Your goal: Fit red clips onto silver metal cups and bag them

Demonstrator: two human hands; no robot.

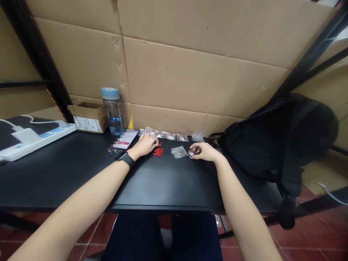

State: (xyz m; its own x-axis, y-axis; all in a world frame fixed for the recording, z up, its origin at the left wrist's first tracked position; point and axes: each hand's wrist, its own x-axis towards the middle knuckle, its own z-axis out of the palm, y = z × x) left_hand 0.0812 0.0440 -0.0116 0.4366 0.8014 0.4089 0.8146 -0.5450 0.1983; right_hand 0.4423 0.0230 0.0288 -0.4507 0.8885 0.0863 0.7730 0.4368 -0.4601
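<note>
1. Round clear disc [191, 153] sits at the fingertips of the right hand [203, 151], which grasps it by the edge. Whether its underside touches the black table [168, 185] cannot be told. It shows no clear long axis, and lies well to the right of the left hand [145, 145].
2. Clear bag [178, 152] lies flat just left of the disc, between the hands and nearer the right one; whether anything is inside, I cannot tell.
3. Red pieces [158, 152] lie clustered left of the bag, just beside the left hand. Its fingers bend toward another red bit at their tips; whether they pinch it is unclear.
4. Packets [170, 136] of clear plastic, red showing inside, line the foot of the cardboard wall [174, 79].
5. Cardboard box [103, 115], topless, its inside mostly hidden, stands beside a blue-lidded bottle [112, 108].
</note>
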